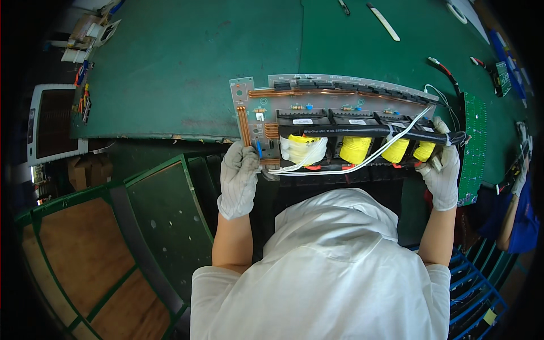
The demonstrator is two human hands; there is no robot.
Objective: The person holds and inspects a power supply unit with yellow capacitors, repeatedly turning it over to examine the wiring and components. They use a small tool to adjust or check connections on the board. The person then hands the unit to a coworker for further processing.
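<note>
Between my two gloved hands is a long grey circuit board (258, 118), held over the front edge of the green bench. It carries copper bars, a row of black transformers with yellow-wrapped coils (355, 151), and one coil wrapped in white. A thick black cable (368, 131) and thin white wires (362, 163) run along it. My left hand (238, 178), in a white knit glove, grips the board's left end with fingers closed round the edge. My right hand (442, 174), gloved alike, is closed on the right end near the cable's tip. Its fingertips are partly hidden behind the parts.
A bare green circuit board (473, 150) lies right of my right hand. Cables with connectors (445, 71) and a flat pale tool (383, 22) rest farther back on the bench (187, 73). At far right is another person's gloved hand (520, 178). Green-framed panels (164, 221) stand at left.
</note>
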